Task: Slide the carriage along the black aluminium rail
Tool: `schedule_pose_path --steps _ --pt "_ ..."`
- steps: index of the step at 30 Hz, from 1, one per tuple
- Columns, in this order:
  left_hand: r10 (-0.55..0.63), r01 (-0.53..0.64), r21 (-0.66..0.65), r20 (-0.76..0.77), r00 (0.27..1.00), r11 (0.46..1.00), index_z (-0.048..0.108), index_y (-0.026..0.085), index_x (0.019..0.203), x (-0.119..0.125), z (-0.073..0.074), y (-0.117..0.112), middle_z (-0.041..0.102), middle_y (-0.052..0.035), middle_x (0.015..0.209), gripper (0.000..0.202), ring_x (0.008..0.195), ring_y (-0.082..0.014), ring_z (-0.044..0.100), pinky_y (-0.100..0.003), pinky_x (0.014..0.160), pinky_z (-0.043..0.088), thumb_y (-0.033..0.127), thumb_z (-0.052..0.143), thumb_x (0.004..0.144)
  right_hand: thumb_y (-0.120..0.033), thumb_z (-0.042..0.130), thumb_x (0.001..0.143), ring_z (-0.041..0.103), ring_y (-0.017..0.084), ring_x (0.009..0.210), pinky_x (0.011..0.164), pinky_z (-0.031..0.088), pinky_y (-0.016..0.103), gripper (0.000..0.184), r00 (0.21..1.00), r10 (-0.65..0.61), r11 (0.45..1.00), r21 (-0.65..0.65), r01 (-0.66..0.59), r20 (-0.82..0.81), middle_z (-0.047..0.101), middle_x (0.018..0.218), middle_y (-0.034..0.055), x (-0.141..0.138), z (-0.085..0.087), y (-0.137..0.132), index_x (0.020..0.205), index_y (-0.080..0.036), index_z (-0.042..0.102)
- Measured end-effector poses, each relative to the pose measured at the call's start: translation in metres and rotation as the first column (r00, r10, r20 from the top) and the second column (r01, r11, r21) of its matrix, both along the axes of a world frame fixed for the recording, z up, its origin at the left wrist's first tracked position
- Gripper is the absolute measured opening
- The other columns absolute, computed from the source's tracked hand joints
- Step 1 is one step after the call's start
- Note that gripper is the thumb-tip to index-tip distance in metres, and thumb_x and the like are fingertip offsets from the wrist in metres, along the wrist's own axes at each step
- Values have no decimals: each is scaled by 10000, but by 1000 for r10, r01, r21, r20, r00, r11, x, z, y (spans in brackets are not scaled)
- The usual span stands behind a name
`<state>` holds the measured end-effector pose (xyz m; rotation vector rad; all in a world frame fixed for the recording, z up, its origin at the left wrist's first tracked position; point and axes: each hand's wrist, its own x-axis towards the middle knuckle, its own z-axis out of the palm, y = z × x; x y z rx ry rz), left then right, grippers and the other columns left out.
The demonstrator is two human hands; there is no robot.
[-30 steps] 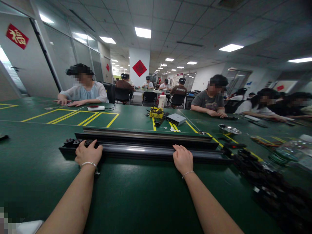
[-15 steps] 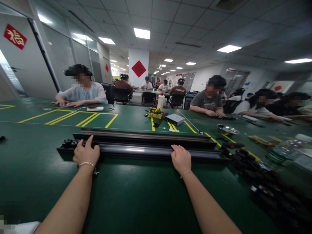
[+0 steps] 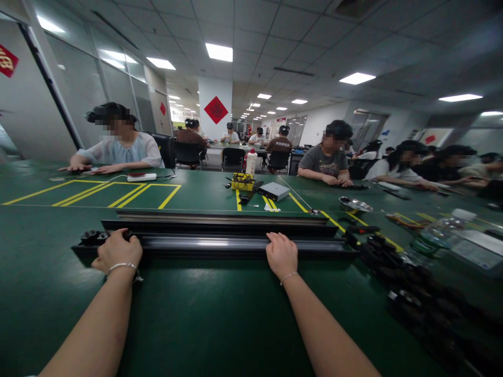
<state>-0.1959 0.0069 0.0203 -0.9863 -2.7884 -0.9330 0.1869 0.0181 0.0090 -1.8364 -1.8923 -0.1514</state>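
A long black metal rail point(image 3: 204, 245) lies across the green table point(image 3: 220, 314) in front of me, with a second rail point(image 3: 220, 217) just behind it. My left hand point(image 3: 117, 251) rests curled on the near rail's left end, beside several small black parts point(image 3: 92, 236) sitting in the channel. My right hand point(image 3: 281, 255) lies on the same rail near its middle, fingers bent over its edge. Both wrists wear thin bracelets.
A heap of black parts point(image 3: 412, 293) lies at the right, with a plastic bottle point(image 3: 432, 238) and a metal bowl point(image 3: 356, 204) beyond. A yellow box point(image 3: 242, 181) and a grey box point(image 3: 274, 190) sit farther back. Several other people sit around the tables.
My head has turned right, so the scene slid left. My left hand's fingers, raised half a second ago, have curled down onto the rail end. The right hand keeps its place.
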Motion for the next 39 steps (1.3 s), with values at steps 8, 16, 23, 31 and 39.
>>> schedule_pose_path --steps 8,16,23,31,39 --pt "-6 5 -49 -20 1000 999 475 236 1141 1 4 -2 531 -144 1137 452 1068 -340 447 -521 817 354 421 335 754 -223 317 789 397 161 1136 915 255 325 398 1000 6 999 41 -5 -10 552 1172 -10 3 -6 4 1102 -252 560" --pt "-14 13 -31 -38 999 999 475 244 1135 -6 -2 1 540 -141 1127 452 1053 -337 461 -524 800 374 438 345 749 -230 300 802 389 165 1148 923 253 335 403 1000 5 1000 13 -5 -7 542 1185 -3 2 -4 3 1115 -244 553" --pt "-18 17 -33 -47 999 999 472 241 1145 -1 -1 -2 541 -144 1125 459 1039 -330 474 -506 799 376 426 319 753 -239 280 812 383 175 1156 932 253 346 417 1000 10 1000 -22 -11 -20 533 1197 15 1 1 1 1132 -236 548" --pt "-29 27 -66 -31 999 997 459 248 1154 -2 2 -1 540 -144 1128 504 1035 -340 476 -509 802 371 485 349 723 -241 285 812 387 165 1151 928 253 336 410 1000 2 1000 -19 -2 -5 538 1190 2 2 -2 2 1130 -249 544" --pt "-22 18 -88 -36 999 996 465 248 1141 -1 2 1 540 -145 1121 519 1037 -342 470 -506 798 373 513 364 706 -227 313 792 396 168 1140 918 257 337 398 1000 5 999 33 -5 -7 547 1179 -9 2 -6 3 1107 -255 556"
